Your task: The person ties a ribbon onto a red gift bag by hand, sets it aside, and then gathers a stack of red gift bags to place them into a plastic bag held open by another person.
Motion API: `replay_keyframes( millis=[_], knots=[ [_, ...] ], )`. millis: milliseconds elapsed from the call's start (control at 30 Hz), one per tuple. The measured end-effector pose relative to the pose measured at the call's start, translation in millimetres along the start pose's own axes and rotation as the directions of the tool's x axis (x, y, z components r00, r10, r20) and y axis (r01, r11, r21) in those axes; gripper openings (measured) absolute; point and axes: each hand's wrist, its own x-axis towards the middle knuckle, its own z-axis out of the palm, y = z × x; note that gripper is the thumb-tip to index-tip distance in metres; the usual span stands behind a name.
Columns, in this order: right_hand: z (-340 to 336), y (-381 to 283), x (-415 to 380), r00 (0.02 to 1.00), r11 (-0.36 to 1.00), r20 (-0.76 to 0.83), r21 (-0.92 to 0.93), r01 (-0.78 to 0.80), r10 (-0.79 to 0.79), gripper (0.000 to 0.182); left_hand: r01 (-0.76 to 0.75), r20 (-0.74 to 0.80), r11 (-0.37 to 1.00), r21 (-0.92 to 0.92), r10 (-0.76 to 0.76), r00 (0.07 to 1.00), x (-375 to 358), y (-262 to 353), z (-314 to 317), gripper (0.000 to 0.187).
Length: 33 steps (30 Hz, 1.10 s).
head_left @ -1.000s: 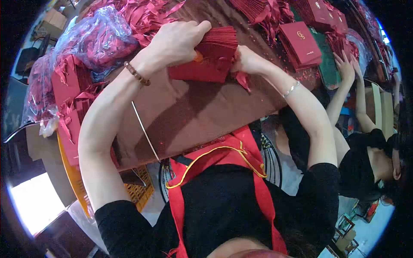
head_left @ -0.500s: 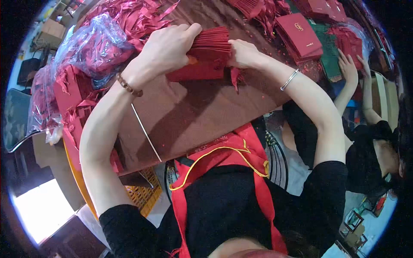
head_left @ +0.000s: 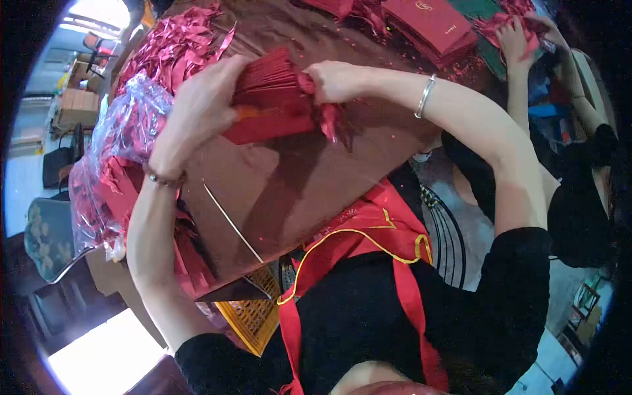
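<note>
Two hands at a stack of red cards, upper centre of the frame. The stack lies tilted above or upon the brown table, its many edges uppermost and slightly fanned; whether its lower side touches the surface cannot be told. The left hand, somewhat blurred, has its grip clenched around the stack's left end. The right hand is curled at the opposite end, against a bunch of dark red ribbons; its fingertips are partly hidden, so what its grip encloses cannot be told.

Likely faults: should the left hand's grip slacken, the cards could splay or slide apart, since little else appears to confine that end. A pull on the ribbons with the stack poorly held might crease the card edges or draw single cards out of line. The ribbons hang free below the right hand and could snag or tangle.

Surroundings: a heap of loose ribbon and a clear plastic bag, upper left; gold-printed booklets, upper right, well apart from the stack.
</note>
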Motion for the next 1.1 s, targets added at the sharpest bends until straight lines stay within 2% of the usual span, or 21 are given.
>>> replay_keyframes(
  millis=[33, 100, 167, 200, 267, 367, 400, 433, 467, 500, 533, 633, 767, 800, 867, 900, 933, 1000, 1033, 1067, 1100],
  knots=[
    [-3, -2, 4, 0.998, 0.996, -0.016, 0.074, 0.054, -0.053, 0.029, -0.005, -0.025, 0.999, 0.032, 0.006, 1.000, 2, 0, -6, 0.049],
    [-11, -7, 10, 0.998, 0.998, 0.047, 0.028, 0.049, -0.050, 0.026, -0.007, -0.041, 0.999, 0.053, 0.009, 0.999, 3, -8, -3, 0.049],
    [-6, -19, 5, 0.999, 0.981, 0.016, -0.189, -0.043, 0.047, 0.021, -0.132, -0.027, 0.988, 0.082, 0.134, 0.991, 2, -28, 17, 0.048],
    [1, -21, 4, 0.998, 0.964, -0.037, -0.260, -0.061, 0.053, 0.020, -0.076, 0.074, 0.990, 0.120, 0.067, 0.995, -2, -31, 17, 0.052],
    [-1, -26, 5, 0.999, 0.918, 0.032, -0.396, -0.019, 0.034, 0.027, -0.087, 0.081, 0.986, 0.145, 0.075, 0.994, -1, -33, 16, 0.051],
    [-3, -31, 5, 0.999, 0.856, 0.047, -0.515, 0.037, -0.015, 0.026, -0.066, 0.078, 0.988, 0.140, 0.055, 0.995, -2, -36, 19, 0.048],
    [-2, -32, 6, 0.999, 0.841, 0.049, -0.539, 0.040, -0.016, 0.025, -0.039, 0.170, 0.991, 0.131, 0.016, 0.985, -2, -39, 16, 0.064],
    [-1, -32, 7, 0.998, 0.861, -0.011, -0.506, 0.050, -0.064, 0.023, -0.042, 0.174, 0.990, 0.134, 0.018, 0.984, -1, -37, 15, 0.064],
    [1, -31, 7, 0.992, 0.879, -0.071, -0.474, 0.060, -0.106, 0.021, -0.099, 0.091, 0.991, 0.090, 0.091, 0.992, 0, -33, 15, 0.073],
    [2, -28, 6, 0.996, 0.863, -0.033, -0.502, 0.058, -0.086, 0.022, -0.160, 0.003, 0.986, 0.048, 0.160, 0.987, 0, -30, 15, 0.082],
    [5, -27, 7, 0.994, 0.862, -0.056, -0.504, 0.052, -0.092, 0.022, -0.121, 0.072, 0.983, 0.140, 0.112, 0.991, -3, -29, 13, 0.100],
    [8, -25, 9, 0.993, 0.855, -0.078, -0.518, 0.032, -0.084, 0.022, -0.078, 0.034, 0.986, 0.150, 0.073, 0.997, -7, -23, 18, 0.101],
    [6, -27, 7, 0.994, 0.877, -0.058, -0.478, 0.050, -0.088, 0.020, 0.069, 0.037, 0.989, 0.134, -0.075, 0.997, -15, -14, 24, 0.098],
    [5, -27, 8, 0.997, 0.874, -0.042, -0.484, 0.040, -0.069, 0.019, 0.050, -0.018, 0.987, 0.155, -0.048, 0.999, -15, -13, 26, 0.097],
    [6, -25, 8, 0.995, 0.887, -0.069, -0.460, 0.032, -0.071, 0.019, 0.058, 0.017, 0.987, 0.152, -0.062, 0.998, -11, -22, 26, 0.094],
    [7, -26, 8, 0.996, 0.894, -0.075, -0.447, 0.007, -0.045, 0.018, -0.023, -0.046, 0.989, 0.148, 0.030, 0.998, -8, -33, 30, 0.091],
    [6, -25, 8, 0.996, 0.900, -0.083, -0.435, -0.021, -0.017, 0.018, -0.017, -0.053, 0.989, 0.146, 0.025, 0.998, -5, -36, 29, 0.091],
    [4, -21, 6, 0.996, 0.920, -0.069, -0.391, 0.018, -0.049, 0.016, -0.056, 0.015, 0.997, 0.044, 0.056, 0.998, 3, -41, 27, 0.087],
    [3, -22, 5, 0.996, 0.897, -0.060, -0.441, 0.026, -0.058, 0.017, -0.176, -0.062, 0.983, 0.057, 0.179, 0.982, 8, -42, 26, 0.072],
    [2, -23, 4, 0.997, 0.873, -0.050, -0.487, 0.034, -0.066, 0.020, -0.177, -0.065, 0.983, 0.051, 0.181, 0.981, 9, -43, 24, 0.072],
    [0, -24, 9, 0.999, 0.886, 0.017, -0.463, -0.022, 0.033, 0.020, -0.167, 0.018, 0.979, 0.121, 0.166, 0.986, 8, -44, 21, 0.062]
  ],
)
